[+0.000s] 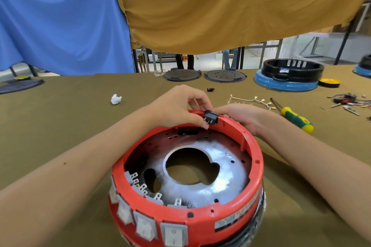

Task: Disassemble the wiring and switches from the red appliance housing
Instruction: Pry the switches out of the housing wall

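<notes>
1. Housing first: your round red plastic appliance housing sits on the olive cloth table.
2. Your left hand pinches a small black socket with metal prongs at the housing's far rim.
3. Your right hand grips that rim just beside it.
4. Grey-framed white rocker switches line the housing's near wall.

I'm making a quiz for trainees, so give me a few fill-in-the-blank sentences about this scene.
1. The left hand pinches a small ____ connector at the housing's far rim.
2. The housing is coloured ____.
3. The screwdriver lies to the ____ of the housing.
4. White rocker switches sit in the housing's ____ wall.

Missing words: black; red; right; near
</notes>
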